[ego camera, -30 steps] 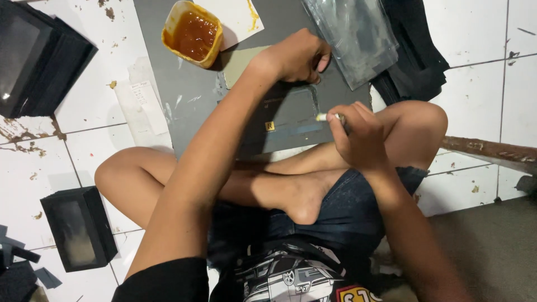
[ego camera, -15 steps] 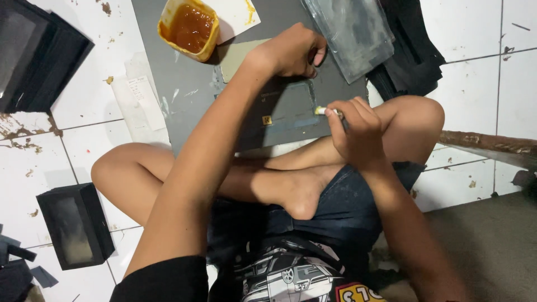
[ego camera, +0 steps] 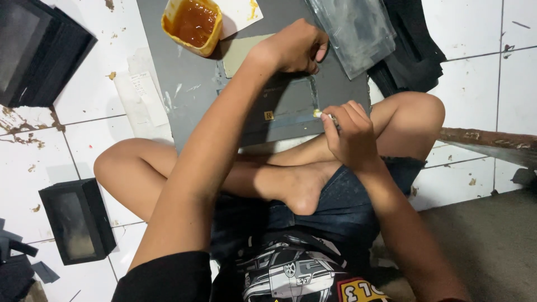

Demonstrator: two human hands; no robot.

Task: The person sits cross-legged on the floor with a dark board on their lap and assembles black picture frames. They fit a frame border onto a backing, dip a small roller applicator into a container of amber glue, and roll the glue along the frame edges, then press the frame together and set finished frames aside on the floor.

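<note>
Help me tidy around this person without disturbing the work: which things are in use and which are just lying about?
In use:
- left hand pressing the grey sheet
- right hand holding a small brush at the sheet's edge
- yellow tub of amber glue on the grey board

Lying about:
- black window box
- black boxes
- clear plastic bag
- black pieces
</note>
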